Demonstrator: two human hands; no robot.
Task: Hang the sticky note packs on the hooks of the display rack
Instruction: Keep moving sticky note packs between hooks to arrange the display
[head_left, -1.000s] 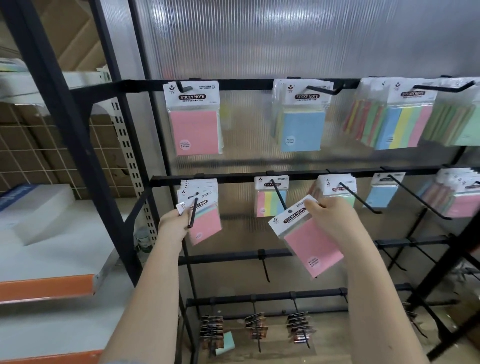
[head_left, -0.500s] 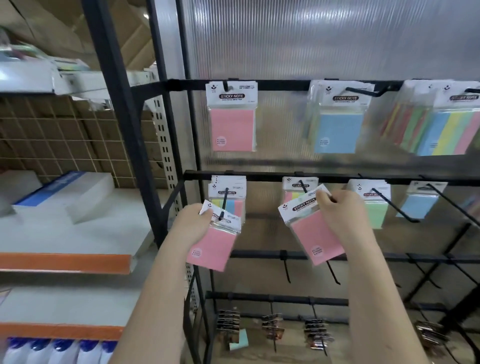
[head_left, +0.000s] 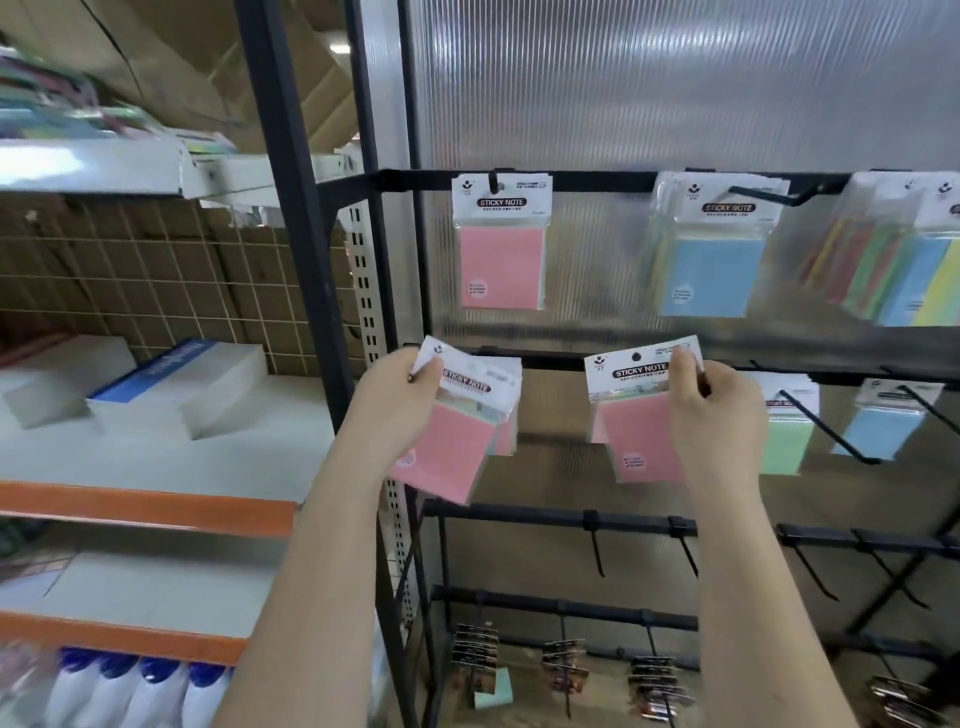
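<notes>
Both bare forearms reach up and forward side by side, apart from each other. The left hand (head_left: 397, 410) is raised with its back toward the camera, fingers curled in a pinch. The right hand (head_left: 719, 415) is at the same height, thumb and fingers pinching.

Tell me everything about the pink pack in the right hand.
The pink pack is a clear plastic sleeve around pink notes, topped by a white card header printed STICKY NOTE with a hang hole. It tilts slightly, held before the rack's second bar. The right hand pinches its header's right corner; a small white label sits at its lower left.
</notes>
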